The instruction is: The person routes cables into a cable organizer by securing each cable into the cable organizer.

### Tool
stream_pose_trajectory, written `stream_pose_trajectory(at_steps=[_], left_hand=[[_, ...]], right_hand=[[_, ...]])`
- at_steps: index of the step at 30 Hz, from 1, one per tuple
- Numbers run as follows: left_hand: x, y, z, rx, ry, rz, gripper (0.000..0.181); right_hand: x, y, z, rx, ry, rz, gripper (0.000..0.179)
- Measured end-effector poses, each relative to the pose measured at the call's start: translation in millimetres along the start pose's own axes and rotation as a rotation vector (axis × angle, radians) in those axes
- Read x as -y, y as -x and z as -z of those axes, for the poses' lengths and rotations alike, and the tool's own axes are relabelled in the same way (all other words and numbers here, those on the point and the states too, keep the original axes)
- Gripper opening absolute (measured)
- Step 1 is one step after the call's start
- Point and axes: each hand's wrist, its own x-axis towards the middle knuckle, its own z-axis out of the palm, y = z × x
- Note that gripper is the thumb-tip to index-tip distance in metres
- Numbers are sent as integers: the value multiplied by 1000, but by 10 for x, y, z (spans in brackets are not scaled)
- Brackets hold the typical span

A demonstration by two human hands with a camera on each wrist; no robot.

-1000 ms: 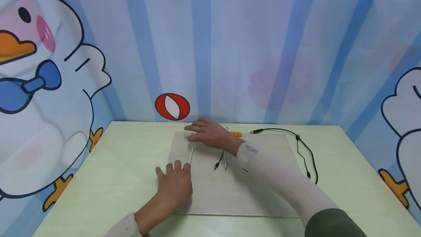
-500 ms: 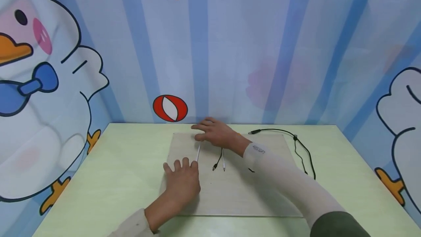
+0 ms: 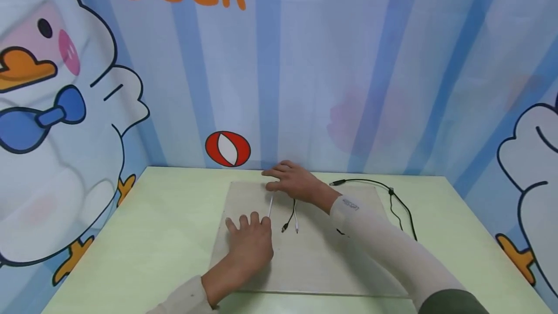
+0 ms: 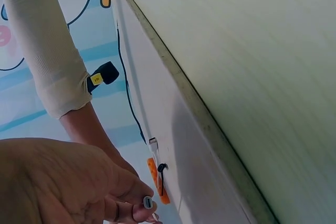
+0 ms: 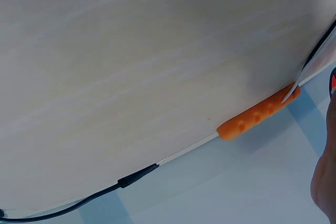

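Observation:
In the head view my left hand [image 3: 251, 243] pinches the near end of a white cable [image 3: 271, 206]. Its metal plug [image 4: 148, 202] pokes out between thumb and finger in the left wrist view. That cable runs straight up to my right hand [image 3: 296, 183], which holds its far part near the board's back edge; the fingertips' grip is partly hidden. An orange cable organizer [image 5: 257, 114] with bumps lies at the board's far edge, covered by my right hand in the head view. A short black cable [image 3: 288, 222] and another white cable [image 3: 296, 219] lie beside each other, plugs toward me.
Under the hands lies a flat beige board [image 3: 322, 270] on a pale green table [image 3: 144, 236]. A longer black cable [image 3: 405, 207] curves off the board's right side. A small black piece [image 3: 340, 232] shows beside my right sleeve. A printed duck curtain [image 3: 305, 62] stands behind.
Both hands have shifted to the right across the board, and the white cable between them has moved along with them, staying nearly straight. The other cables lie still.

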Motion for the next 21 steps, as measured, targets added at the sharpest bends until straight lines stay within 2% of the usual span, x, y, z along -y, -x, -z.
stream_pose_trajectory(at_steps=[8,14,21], left_hand=[[-88,-46,-26,-16,-7,-11,22],[-159,-81,-40,-48,-43,-23,22],[-230,-123,-50,-9,-61,-39,28]], right_hand=[[-63,124,14,-36,47,2,41],[-118,195,-2,-82,41,-7,32],[-131,265,3,-81,62,-21,22]])
